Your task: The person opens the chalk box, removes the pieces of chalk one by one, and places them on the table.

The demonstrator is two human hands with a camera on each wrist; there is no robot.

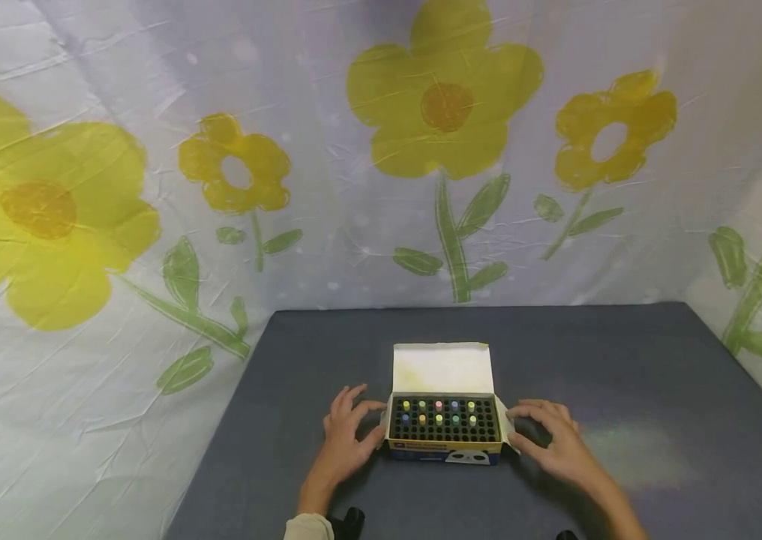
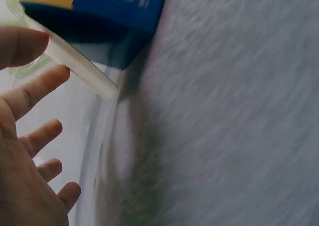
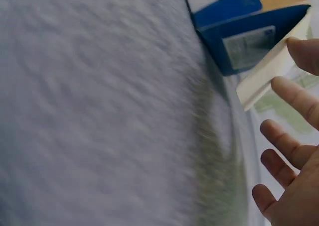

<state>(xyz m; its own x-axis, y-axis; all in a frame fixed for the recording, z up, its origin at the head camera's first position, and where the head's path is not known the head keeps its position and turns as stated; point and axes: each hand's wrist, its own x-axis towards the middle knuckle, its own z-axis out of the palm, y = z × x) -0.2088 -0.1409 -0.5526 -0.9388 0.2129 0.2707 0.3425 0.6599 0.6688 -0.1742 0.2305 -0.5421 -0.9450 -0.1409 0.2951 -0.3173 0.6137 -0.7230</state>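
A yellow and blue cardboard box [image 1: 444,450] with a panda picture on its front rests on the dark table. Its white lid [image 1: 443,367] stands raised at the back. Inside is a black grid of holes, where several small coloured sticks [image 1: 439,406] stand upright in two rows. My left hand [image 1: 342,442] is at the box's left side, thumb and index fingertips against the white side flap [image 2: 82,66], other fingers spread. On the opposite side, my right hand [image 1: 559,442] has its thumb and index fingertips at the right side flap [image 3: 264,76], remaining fingers apart.
The grey table [image 1: 327,337] runs back to a white curtain [image 1: 334,255] printed with yellow flowers. A light sleeve [image 1: 309,527] shows at the left wrist, with a black device [image 1: 352,523] beside it.
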